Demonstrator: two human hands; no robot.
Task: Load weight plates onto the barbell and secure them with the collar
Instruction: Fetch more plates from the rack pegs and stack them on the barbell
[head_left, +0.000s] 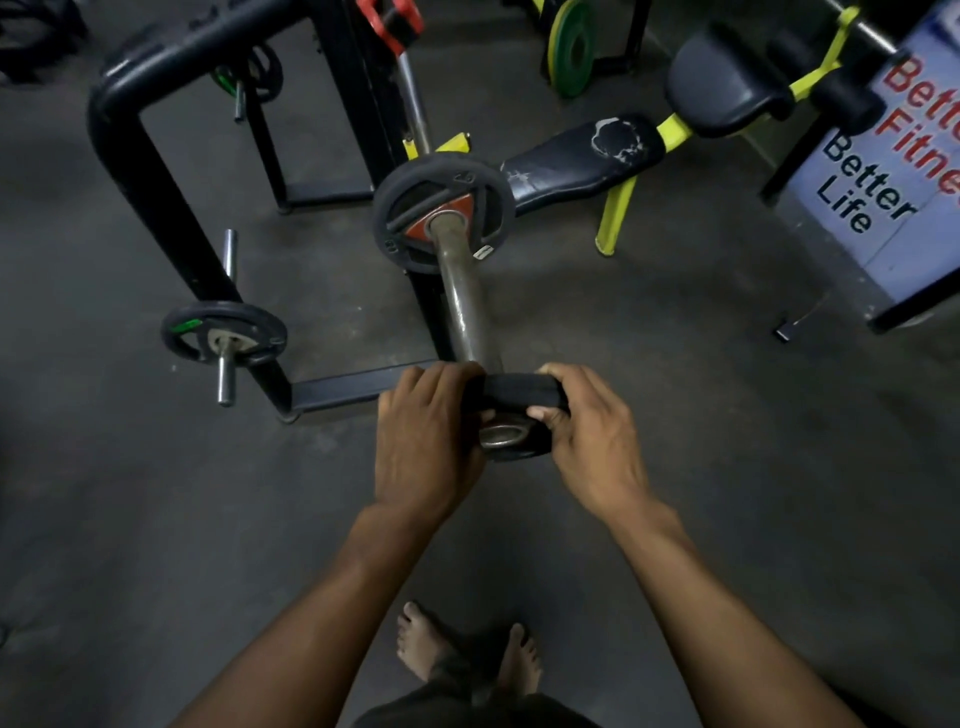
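Small plate (514, 397) between both hands, on barbell sleeve (462, 296)

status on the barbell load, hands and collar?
Left hand and right hand both grip the black collar at the tip of the barbell sleeve. One plate on, far up the sleeve. Sleeve between bare.

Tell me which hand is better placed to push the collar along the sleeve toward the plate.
Probably the right hand: its grip wraps the black collar with the thumb near the sleeve end. The left hand also holds it, but mostly covers its side. The plate sits farther up.
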